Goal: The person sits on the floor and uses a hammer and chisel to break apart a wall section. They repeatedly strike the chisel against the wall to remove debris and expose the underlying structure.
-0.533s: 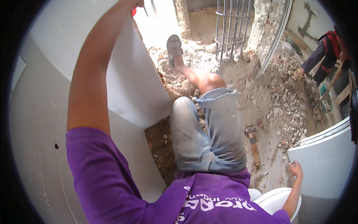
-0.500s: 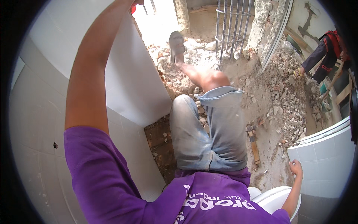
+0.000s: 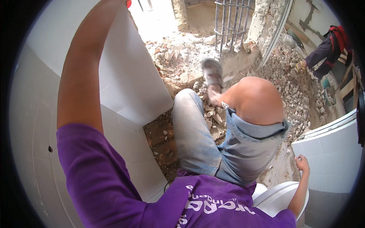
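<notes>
My left arm [image 3: 81,76] reaches up along the tall pale wall panel [image 3: 133,72]; its hand is cut off by the top edge. A bit of something red [image 3: 128,3] shows beside the wrist. On the right, my right hand [image 3: 302,163] is closed, its fingers curled at the near edge of the low white-tiled wall [image 3: 327,159]. My bent leg [image 3: 258,100], trouser rolled above the knee, is raised over the rubble, its sandalled foot [image 3: 212,72] blurred. The hammer seen earlier is hidden behind this leg.
Broken masonry rubble [image 3: 178,49] covers the floor ahead. Bare rebar [image 3: 230,26] stands upright beside a broken column [image 3: 262,19]. A white toilet [image 3: 277,197] is close by my right arm. At the far right, another person [image 3: 330,49] stands beyond the rubble.
My raised leg has swung back toward me and to the right; the foot has left the far rubble and now covers the hammer's place. Both hands stay in nearly the same place.
</notes>
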A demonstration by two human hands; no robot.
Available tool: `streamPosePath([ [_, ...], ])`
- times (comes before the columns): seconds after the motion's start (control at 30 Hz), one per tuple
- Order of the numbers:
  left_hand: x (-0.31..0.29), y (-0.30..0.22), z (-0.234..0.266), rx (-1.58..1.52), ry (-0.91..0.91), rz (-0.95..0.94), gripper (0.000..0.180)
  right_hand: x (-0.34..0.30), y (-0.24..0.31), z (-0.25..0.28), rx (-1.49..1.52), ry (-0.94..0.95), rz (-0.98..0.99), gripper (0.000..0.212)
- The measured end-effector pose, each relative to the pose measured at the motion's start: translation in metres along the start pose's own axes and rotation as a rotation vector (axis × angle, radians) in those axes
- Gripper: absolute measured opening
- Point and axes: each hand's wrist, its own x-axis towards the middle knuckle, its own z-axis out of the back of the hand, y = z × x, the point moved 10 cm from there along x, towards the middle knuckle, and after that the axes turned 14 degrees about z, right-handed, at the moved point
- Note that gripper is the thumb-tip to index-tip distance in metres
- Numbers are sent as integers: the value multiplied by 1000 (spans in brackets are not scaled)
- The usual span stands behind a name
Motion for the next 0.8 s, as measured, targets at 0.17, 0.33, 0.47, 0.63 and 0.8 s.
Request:
streamPosePath([
  [0.17,0,-1,4,-6,-23,5,47,-8,-13,-5,34,7,-41,29],
  [0.33,1,-1,5,-35,-37,12,48,-8,-32,-15,-2,27,-4,32],
  [0.47,4,1,9,-35,-46,21,48,-22,-12,-12,70,36,-75,31],
  [0.63,-2,6,12,-36,-43,45,49,-25,25,-11,85,80,-98,32],
  [0.8,-9,5,14,-58,-49,69,49,-6,34,-35,1,214,-16,33],
])
